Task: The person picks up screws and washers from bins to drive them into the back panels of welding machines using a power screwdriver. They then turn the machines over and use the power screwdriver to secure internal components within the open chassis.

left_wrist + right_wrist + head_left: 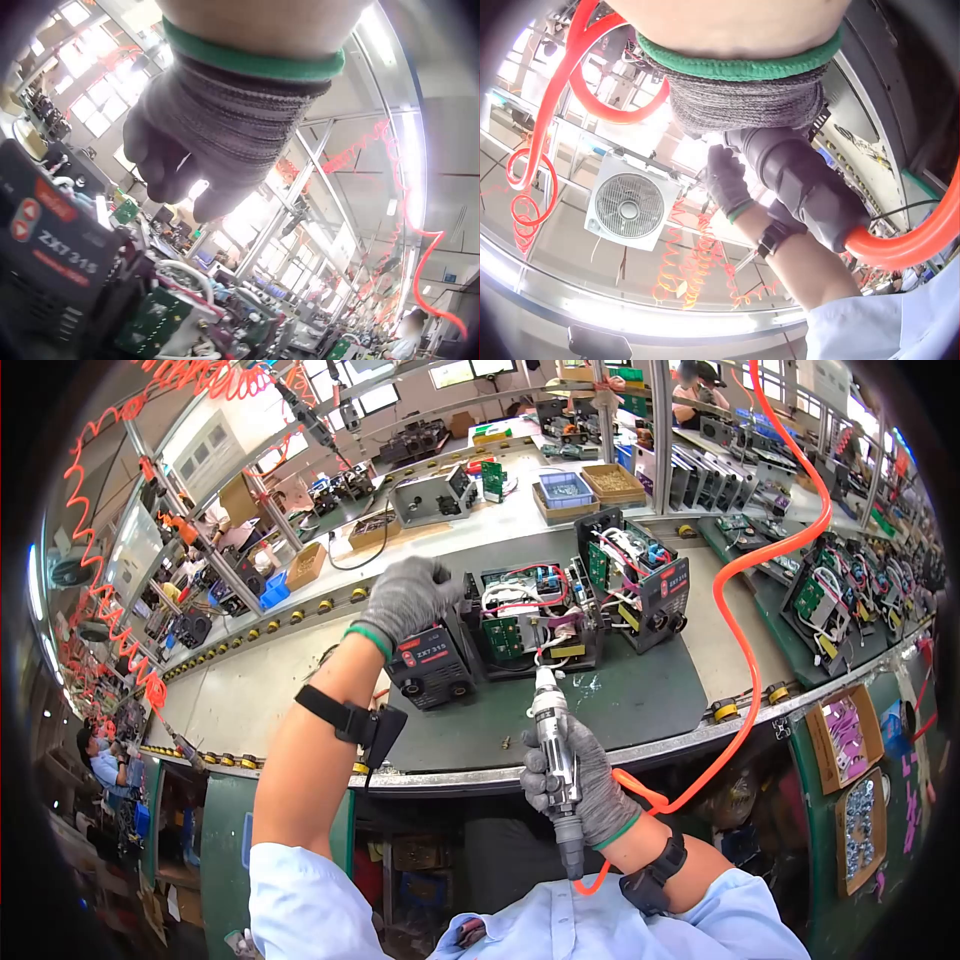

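In a grey glove, my left hand (410, 598) is above the black front panel (432, 668) marked 315, fingers bent and pointing down in the left wrist view. I cannot tell whether they pinch anything small. Right beside that panel sits an open chassis (530, 615) with green circuit boards, white wires and a red wire. My gloved right hand (585, 775) grips a silver air screwdriver (552, 735), its tip up at the chassis's near edge. From its dark lower end runs an orange air hose (900, 251). Another open welder unit (640, 580) stands to the right.
A dark green mat (620, 705) lies under the units. Blue and brown bins (565, 490) stand behind. More opened units (830, 600) fill the right bench, near boxes of purple parts (848, 735) and small metal parts (860, 830). The orange hose (725, 585) loops down at right.
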A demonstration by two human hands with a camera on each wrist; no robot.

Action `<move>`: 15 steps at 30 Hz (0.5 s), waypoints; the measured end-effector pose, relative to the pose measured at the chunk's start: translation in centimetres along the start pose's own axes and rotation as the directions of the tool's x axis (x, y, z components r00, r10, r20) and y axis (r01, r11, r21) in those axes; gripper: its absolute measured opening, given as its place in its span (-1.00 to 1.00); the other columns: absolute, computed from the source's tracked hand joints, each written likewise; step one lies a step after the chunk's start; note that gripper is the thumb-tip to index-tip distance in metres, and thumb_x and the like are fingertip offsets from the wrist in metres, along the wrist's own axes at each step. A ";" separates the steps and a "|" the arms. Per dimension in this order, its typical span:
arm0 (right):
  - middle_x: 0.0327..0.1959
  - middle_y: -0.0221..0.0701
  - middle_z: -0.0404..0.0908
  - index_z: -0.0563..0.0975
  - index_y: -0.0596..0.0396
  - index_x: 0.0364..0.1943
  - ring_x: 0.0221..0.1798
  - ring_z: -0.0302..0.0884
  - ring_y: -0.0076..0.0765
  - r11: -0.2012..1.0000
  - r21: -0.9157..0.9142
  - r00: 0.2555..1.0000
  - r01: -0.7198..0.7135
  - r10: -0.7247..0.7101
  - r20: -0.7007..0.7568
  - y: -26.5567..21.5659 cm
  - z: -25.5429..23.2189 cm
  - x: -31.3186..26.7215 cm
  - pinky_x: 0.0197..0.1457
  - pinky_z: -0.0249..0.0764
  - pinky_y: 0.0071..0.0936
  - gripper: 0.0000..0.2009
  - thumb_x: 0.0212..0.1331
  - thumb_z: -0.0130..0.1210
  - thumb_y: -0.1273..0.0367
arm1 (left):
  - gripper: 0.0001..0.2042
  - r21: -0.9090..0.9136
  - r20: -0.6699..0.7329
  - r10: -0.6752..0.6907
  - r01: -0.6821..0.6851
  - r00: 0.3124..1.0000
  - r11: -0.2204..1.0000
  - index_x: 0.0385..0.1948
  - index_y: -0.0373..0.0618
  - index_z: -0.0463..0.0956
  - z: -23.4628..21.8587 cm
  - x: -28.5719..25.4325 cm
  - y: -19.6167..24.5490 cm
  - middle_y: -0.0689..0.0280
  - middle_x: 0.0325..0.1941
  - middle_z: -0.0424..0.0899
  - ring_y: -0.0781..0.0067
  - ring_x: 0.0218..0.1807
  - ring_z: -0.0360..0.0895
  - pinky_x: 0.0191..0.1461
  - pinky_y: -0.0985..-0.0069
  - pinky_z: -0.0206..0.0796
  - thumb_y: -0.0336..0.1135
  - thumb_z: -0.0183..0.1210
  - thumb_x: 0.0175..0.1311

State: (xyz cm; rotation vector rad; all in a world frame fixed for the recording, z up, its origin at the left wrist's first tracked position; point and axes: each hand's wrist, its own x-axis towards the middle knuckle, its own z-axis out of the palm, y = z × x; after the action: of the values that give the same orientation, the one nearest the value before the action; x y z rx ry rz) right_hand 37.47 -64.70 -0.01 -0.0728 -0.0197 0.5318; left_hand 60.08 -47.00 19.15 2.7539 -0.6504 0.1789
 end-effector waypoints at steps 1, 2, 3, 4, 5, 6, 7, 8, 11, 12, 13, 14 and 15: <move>-0.36 -0.34 0.68 0.57 0.10 0.05 -0.43 0.57 -0.32 1.000 -0.005 1.000 0.000 -0.001 -0.003 0.0 0.2 0.1 -0.38 0.67 -0.20 -0.46 0.33 0.18 -0.10 | -0.53 0.022 0.040 -0.017 0.016 0.999 1.000 -0.16 -0.23 0.73 0.8 -0.6 -0.7 0.01 -0.24 0.79 0.11 -0.10 0.75 0.10 0.25 0.52 0.07 0.34 0.20; -0.36 -0.33 0.68 0.57 0.11 0.04 -0.43 0.58 -0.30 1.000 -0.018 1.000 0.021 -0.021 -0.003 0.1 0.5 0.1 -0.38 0.68 -0.19 -0.45 0.33 0.18 -0.11 | -0.55 0.043 0.080 -0.034 0.030 0.996 0.999 -0.15 -0.22 0.74 1.2 -1.1 -0.7 0.07 -0.22 0.80 0.19 -0.10 0.76 0.09 0.29 0.52 0.04 0.36 0.20; -0.36 -0.33 0.68 0.57 0.12 0.04 -0.44 0.58 -0.28 0.999 -0.031 0.999 0.040 -0.041 -0.004 0.2 0.7 0.1 -0.37 0.70 -0.18 -0.45 0.32 0.18 -0.11 | -0.55 0.036 0.079 -0.032 0.029 0.996 0.999 -0.15 -0.22 0.74 1.4 -1.5 -0.8 0.07 -0.22 0.80 0.19 -0.10 0.76 0.09 0.29 0.52 0.04 0.36 0.20; -0.36 -0.32 0.68 0.57 0.13 0.02 -0.44 0.59 -0.27 0.998 -0.035 0.999 0.047 -0.047 -0.007 0.3 0.5 0.1 -0.37 0.70 -0.18 -0.44 0.32 0.18 -0.12 | -0.54 0.075 0.126 -0.037 0.028 0.991 0.997 -0.15 -0.21 0.74 1.7 -1.7 -0.8 0.07 -0.22 0.81 0.16 -0.09 0.76 0.10 0.28 0.52 0.06 0.36 0.18; -0.36 -0.32 0.68 0.57 0.13 0.02 -0.44 0.59 -0.27 0.998 -0.042 0.999 0.047 -0.047 -0.010 0.3 0.4 0.2 -0.37 0.70 -0.18 -0.44 0.32 0.18 -0.12 | -0.53 0.115 0.171 -0.045 0.025 0.984 0.993 -0.15 -0.20 0.74 1.9 -2.0 -0.5 0.07 -0.22 0.81 0.12 -0.07 0.76 0.11 0.26 0.52 0.07 0.37 0.17; -0.37 -0.33 0.67 0.56 0.14 0.02 -0.44 0.59 -0.27 0.998 -0.047 0.999 0.044 -0.044 -0.003 0.3 0.3 0.2 -0.38 0.70 -0.18 -0.44 0.32 0.18 -0.12 | -0.55 0.130 0.160 0.011 -0.032 0.987 0.991 -0.17 -0.17 0.75 2.2 -2.2 -0.3 0.06 -0.24 0.80 0.07 -0.08 0.75 0.10 0.22 0.53 0.07 0.37 0.15; -0.37 -0.33 0.67 0.56 0.14 0.02 -0.44 0.59 -0.27 0.998 -0.051 0.999 0.042 -0.042 0.005 0.4 0.4 0.2 -0.38 0.69 -0.18 -0.44 0.32 0.18 -0.12 | -0.55 0.125 0.155 0.014 -0.033 0.988 0.992 -0.17 -0.17 0.75 2.6 -2.2 -0.3 0.06 -0.24 0.80 0.07 -0.08 0.75 0.10 0.22 0.53 0.07 0.37 0.15; -0.37 -0.33 0.67 0.56 0.14 0.02 -0.44 0.59 -0.27 0.997 -0.056 0.999 0.045 -0.045 0.005 0.4 0.4 0.2 -0.38 0.69 -0.18 -0.44 0.32 0.18 -0.12 | -0.57 0.156 0.137 0.011 -0.033 0.991 0.987 -0.17 -0.16 0.75 3.1 -2.0 -0.3 0.06 -0.27 0.79 0.07 -0.10 0.75 0.08 0.21 0.53 0.05 0.37 0.14; -0.38 -0.32 0.66 0.56 0.14 0.02 -0.45 0.59 -0.28 0.996 -0.067 0.998 0.057 -0.059 -0.038 0.6 0.7 0.0 -0.40 0.68 -0.19 -0.43 0.32 0.18 -0.12 | -0.62 0.175 0.128 0.018 -0.040 0.992 0.984 -0.20 -0.14 0.75 3.7 -1.7 -0.5 0.05 -0.33 0.77 0.06 -0.17 0.74 0.04 0.17 0.53 0.00 0.36 0.14; -0.38 -0.35 0.65 0.55 0.13 0.02 -0.44 0.59 -0.28 0.998 -0.039 0.999 0.044 -0.045 -0.021 0.5 1.0 -0.1 -0.40 0.68 -0.18 -0.43 0.33 0.17 -0.14 | -0.62 0.168 0.130 0.013 -0.035 0.991 0.985 -0.21 -0.15 0.75 3.7 -1.7 -0.5 0.05 -0.34 0.77 0.05 -0.17 0.74 0.04 0.17 0.53 0.00 0.35 0.14; -0.37 -0.37 0.63 0.54 0.11 0.01 -0.43 0.58 -0.29 1.000 -0.010 1.000 0.029 -0.029 -0.004 0.5 1.2 -0.1 -0.41 0.67 -0.17 -0.43 0.34 0.15 -0.15 | -0.62 0.162 0.132 0.007 -0.029 0.991 0.986 -0.21 -0.15 0.75 3.7 -1.7 -0.6 0.05 -0.34 0.77 0.04 -0.18 0.74 0.04 0.17 0.53 0.00 0.35 0.15; -0.37 -0.37 0.63 0.54 0.11 0.01 -0.43 0.58 -0.29 1.000 -0.009 1.000 0.028 -0.028 -0.003 0.5 1.0 -0.1 -0.41 0.67 -0.17 -0.43 0.34 0.15 -0.15 | -0.62 0.162 0.132 0.007 -0.029 0.991 0.986 -0.21 -0.15 0.75 3.7 -1.7 -0.6 0.05 -0.34 0.77 0.04 -0.18 0.74 0.04 0.17 0.53 0.00 0.35 0.15; -0.37 -0.37 0.64 0.54 0.11 0.02 -0.43 0.58 -0.29 0.999 -0.023 0.999 0.032 -0.033 -0.004 0.5 0.8 0.0 -0.40 0.67 -0.17 -0.42 0.33 0.15 -0.16 | -0.62 0.157 0.139 0.005 -0.027 0.990 0.987 -0.21 -0.15 0.75 3.6 -1.8 -0.5 0.05 -0.34 0.77 0.04 -0.18 0.74 0.04 0.17 0.53 0.00 0.34 0.15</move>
State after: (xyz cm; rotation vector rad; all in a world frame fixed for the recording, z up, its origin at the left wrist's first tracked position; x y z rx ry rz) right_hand 37.18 -64.24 0.76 -0.0960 -0.0226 0.4989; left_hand 58.90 -47.01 15.24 2.9349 -0.7233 0.0450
